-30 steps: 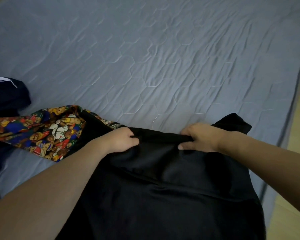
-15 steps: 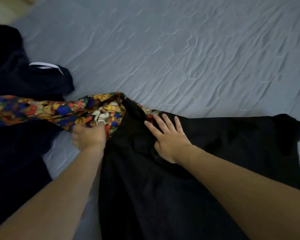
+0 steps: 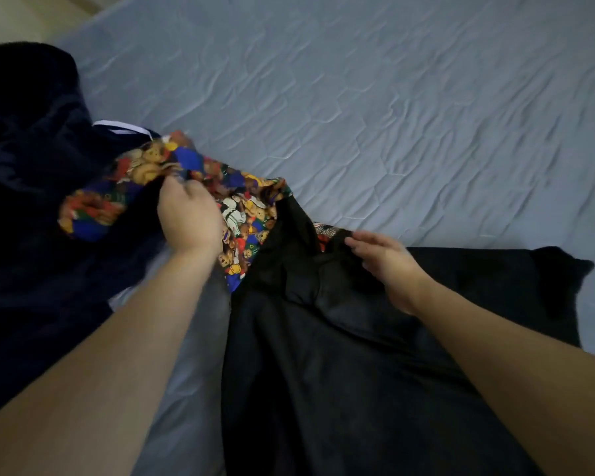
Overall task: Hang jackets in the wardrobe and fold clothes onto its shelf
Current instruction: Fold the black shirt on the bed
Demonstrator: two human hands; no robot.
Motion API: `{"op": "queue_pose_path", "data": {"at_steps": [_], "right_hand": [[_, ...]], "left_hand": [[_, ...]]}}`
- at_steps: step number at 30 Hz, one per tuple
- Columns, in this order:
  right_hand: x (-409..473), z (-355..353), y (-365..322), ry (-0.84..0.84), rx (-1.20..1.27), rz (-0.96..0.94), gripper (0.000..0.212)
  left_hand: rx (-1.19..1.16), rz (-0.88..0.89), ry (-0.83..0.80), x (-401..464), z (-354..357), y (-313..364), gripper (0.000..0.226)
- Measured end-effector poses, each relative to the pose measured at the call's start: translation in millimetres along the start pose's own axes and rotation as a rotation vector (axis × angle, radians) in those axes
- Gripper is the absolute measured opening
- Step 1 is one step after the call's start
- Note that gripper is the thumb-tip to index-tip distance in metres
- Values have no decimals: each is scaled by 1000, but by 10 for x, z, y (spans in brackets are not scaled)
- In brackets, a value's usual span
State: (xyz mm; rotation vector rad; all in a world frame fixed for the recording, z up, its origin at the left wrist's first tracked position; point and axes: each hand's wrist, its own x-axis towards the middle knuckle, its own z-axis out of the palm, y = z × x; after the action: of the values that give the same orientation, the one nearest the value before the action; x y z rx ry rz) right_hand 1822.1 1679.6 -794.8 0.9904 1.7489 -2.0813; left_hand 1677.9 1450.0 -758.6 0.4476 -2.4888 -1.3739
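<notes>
Black garment (image 3: 340, 355), smooth with a faint sheen, lies spread across the near part of the bed, one corner poking out toward the right edge. Its upper left edge overlaps a bright printed cloth (image 3: 244, 214) covered in cartoon bears in red, blue, yellow and green, which bunches up in soft folds to the left. The left hand (image 3: 189, 218) has its fingers curled into the gathered top of that printed cloth, pinching the fabric. The right hand (image 3: 385, 259) lies on the black garment near its upper edge, fingers loosely extended and slightly apart, gripping nothing that I can make out. Further left sits a dark navy heap of clothing (image 3: 31, 201), thick and matte, with a thin white band (image 3: 121, 127) showing at its top edge; the printed cloth rests partly against it. Everything lies on the bed (image 3: 392, 115), covered in a grey-blue quilted sheet stitched in hexagons and lightly wrinkled. A pale strip of floor or wall (image 3: 24, 18) shows in the upper left corner.
</notes>
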Motion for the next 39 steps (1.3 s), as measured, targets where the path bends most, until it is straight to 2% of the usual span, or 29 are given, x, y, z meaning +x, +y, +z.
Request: {"op": "queue_pose_path", "data": {"at_steps": [1,3,4,6,8,10,12,13,14,15,16,18,19,20,21,23,25,27,28,30,32,34,36,39], "right_hand": [[-39,-172,-68,32,141,61,30],[-143,-618,-188,66,484,140,51],[-203,-872,-219,92,639,135,64],[-363,-1360,-234,101,842,93,82],[-530,-1773,-157,130,839,113,88],[-630,-2007,-64,176,647,222,82],[-709,-2159,35,198,426,333,73],[-726,-2190,62,193,347,362,69],[-733,-2207,84,184,291,378,66],[-737,-2211,88,175,254,386,65],[-737,-2222,77,168,231,390,67],[-731,-2300,42,162,241,398,75],[-724,-2373,18,174,268,400,80],[-723,-2462,-4,196,286,410,86],[-728,-2551,-28,211,280,429,91],[-769,-2691,-60,198,164,484,88],[-838,-2736,-57,118,-84,573,72],[-888,-2699,-1,5,-355,672,59],[-903,-2665,50,-56,-471,715,53],[-920,-2592,157,-173,-670,789,41],[-940,-2543,245,-247,-821,835,25],[-961,-2516,280,-279,-879,811,26],[-968,-2468,281,-286,-823,764,36],[-993,-2301,297,-253,-783,692,57]], "left_hand": [[145,247,-40,-256,35,126,32],[386,651,-204,-822,107,293,24],[461,761,-403,-1123,159,330,20],[685,907,-890,-1704,283,225,29],[816,889,-1205,-2147,410,16,37],[933,761,-1377,-2324,460,-65,40],[1079,957,-1563,-2507,594,-18,46],[1182,987,-1589,-2567,688,87,46],[1242,1017,-1533,-2631,797,199,46],[1269,1125,-1453,-2677,895,327,52],[1280,1297,-1354,-2718,990,446,63],[1326,1759,-1213,-2797,1145,596,80],[1365,1896,-1206,-2819,1197,624,82],[1340,1937,-1254,-2826,1231,622,79],[1262,1868,-1326,-2787,1230,627,73],[1036,1538,-1387,-2626,1200,618,65],[920,1198,-1257,-2388,1186,641,55],[990,916,-1129,-2067,1217,644,41],[1104,837,-1111,-1916,1231,638,41],[1414,855,-1105,-1695,1278,596,45],[1689,1028,-1099,-1600,1307,592,52],[1824,1173,-1108,-1585,1329,641,52],[1695,1193,-1198,-1540,1340,708,37],[1121,925,-1284,-1406,1276,795,4]]}}
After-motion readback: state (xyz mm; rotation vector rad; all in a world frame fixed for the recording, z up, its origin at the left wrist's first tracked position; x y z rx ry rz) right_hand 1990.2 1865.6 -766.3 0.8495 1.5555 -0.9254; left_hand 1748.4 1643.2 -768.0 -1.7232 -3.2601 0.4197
